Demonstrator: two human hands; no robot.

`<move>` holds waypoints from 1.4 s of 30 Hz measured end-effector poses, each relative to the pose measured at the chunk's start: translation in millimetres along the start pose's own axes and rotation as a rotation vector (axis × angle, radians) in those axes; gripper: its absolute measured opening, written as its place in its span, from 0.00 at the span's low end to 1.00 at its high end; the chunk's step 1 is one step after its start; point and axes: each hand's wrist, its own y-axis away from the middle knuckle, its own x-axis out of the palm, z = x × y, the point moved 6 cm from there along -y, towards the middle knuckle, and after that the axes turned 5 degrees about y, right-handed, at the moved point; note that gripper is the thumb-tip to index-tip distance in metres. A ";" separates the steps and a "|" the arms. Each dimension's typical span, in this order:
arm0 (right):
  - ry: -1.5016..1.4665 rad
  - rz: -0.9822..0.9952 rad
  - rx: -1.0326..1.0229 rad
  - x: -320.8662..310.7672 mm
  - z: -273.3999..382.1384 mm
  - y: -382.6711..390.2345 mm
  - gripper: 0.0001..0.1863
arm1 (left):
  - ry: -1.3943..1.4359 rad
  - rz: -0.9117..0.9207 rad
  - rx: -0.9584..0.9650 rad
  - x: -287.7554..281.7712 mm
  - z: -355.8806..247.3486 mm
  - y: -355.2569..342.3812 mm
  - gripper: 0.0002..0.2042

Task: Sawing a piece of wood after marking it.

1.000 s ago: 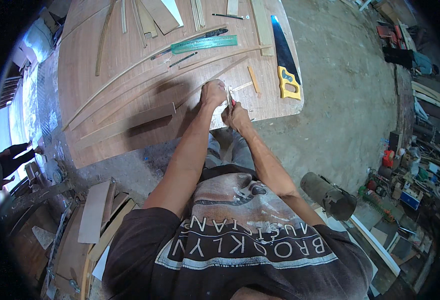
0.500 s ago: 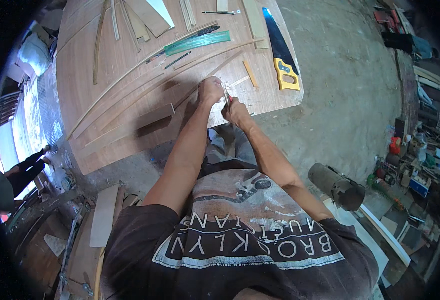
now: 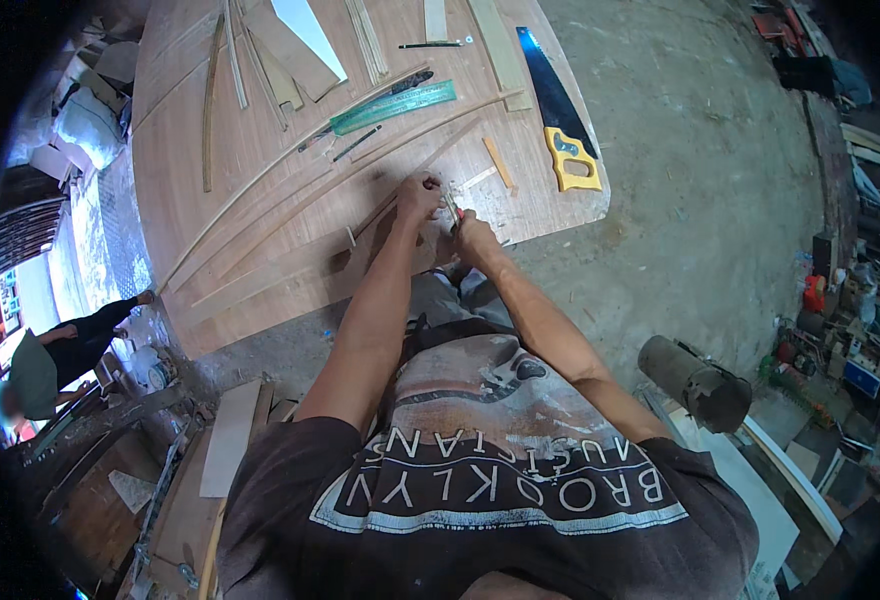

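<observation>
My left hand [image 3: 419, 198] is over the near part of the wooden table, fingers closed in a pinch; what they hold is too small to make out. Close on its right, my right hand [image 3: 477, 240] is wrapped round a small tool with a red part [image 3: 459, 212], its kind unclear. The tool's pale end points toward the left hand's fingers. A try square [image 3: 500, 163] with an orange-brown stock lies just beyond them. Farther right rests a handsaw [image 3: 557, 110] with a dark blade and yellow handle.
The table [image 3: 175, 150] carries several thin wooden strips, a green translucent ruler-like piece [image 3: 395, 108], a dark pencil-like stick [image 3: 357, 143] and a white panel [image 3: 310, 38]. A metal cylinder [image 3: 695, 383] stands on the floor at right. Another person [image 3: 70, 345] is at far left.
The view has shifted slightly, so the table sits lower and to the right. My left hand has turned, its fingers now lifted a little. The person at left shows more fully.
</observation>
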 end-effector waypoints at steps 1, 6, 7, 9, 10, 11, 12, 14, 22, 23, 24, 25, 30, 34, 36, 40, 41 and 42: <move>0.002 -0.008 -0.009 0.5 0.4 -2.8 0.25 | -0.006 -0.002 -0.006 -0.4 0.3 -2.8 0.06; -0.001 -0.086 -0.065 3.0 -6.0 -5.2 0.23 | 0.001 0.048 -0.031 0.8 3.4 -10.8 0.08; -0.015 -0.093 -0.050 3.5 -6.4 -3.7 0.23 | -0.035 0.060 -0.006 -0.5 2.0 -10.2 0.08; -0.045 -0.111 -0.010 3.8 -6.1 -5.0 0.23 | -0.087 0.098 0.017 -0.2 -3.0 -14.7 0.08; -0.039 -0.109 0.021 4.2 -4.7 1.6 0.22 | -0.086 0.109 -0.004 -0.4 -2.6 -10.5 0.07; -0.032 -0.115 0.047 0.0 -1.3 2.6 0.21 | -0.084 0.120 -0.017 -0.6 -5.9 -12.6 0.06; -0.047 -0.124 0.072 -4.9 1.0 4.4 0.21 | -0.099 0.145 -0.020 0.1 -9.1 -14.0 0.06; 0.001 -0.093 0.065 -5.9 4.0 10.8 0.20 | -0.053 0.165 -0.056 -0.9 -5.1 -13.4 0.04; 0.052 -0.113 0.088 -6.5 6.6 15.3 0.20 | -0.095 0.147 -0.052 5.4 -5.7 -15.3 0.06; 0.058 -0.123 0.093 -6.4 6.4 15.7 0.20 | -0.110 0.134 -0.059 6.1 -8.1 -14.1 0.06; 0.064 -0.134 0.097 -6.6 5.9 16.0 0.20 | -0.109 0.138 -0.059 7.2 -11.1 -12.6 0.06; 0.064 -0.134 0.098 -7.5 7.8 16.8 0.20 | -0.112 0.134 -0.064 5.7 -11.7 -11.9 0.06; 0.078 -0.127 0.090 -9.4 13.2 19.9 0.21 | -0.117 0.113 -0.085 3.6 -15.5 -9.0 0.06; 0.090 -0.132 0.097 -7.5 9.8 19.2 0.22 | -0.122 0.121 -0.095 5.8 -15.2 -8.0 0.05; 0.086 -0.131 0.132 -4.9 1.1 14.9 0.22 | -0.112 0.137 -0.103 8.4 -17.8 -9.8 0.05; 0.023 0.035 0.051 -19.3 14.4 8.5 0.23 | -0.097 0.171 -0.084 2.6 -9.4 -11.0 0.05; 0.037 0.020 0.065 -22.7 14.9 10.6 0.23 | -0.066 0.185 -0.092 3.0 -10.6 -10.6 0.05; 0.052 0.006 0.079 -25.2 16.1 13.0 0.24 | -0.066 0.188 -0.093 3.7 -12.1 -10.4 0.05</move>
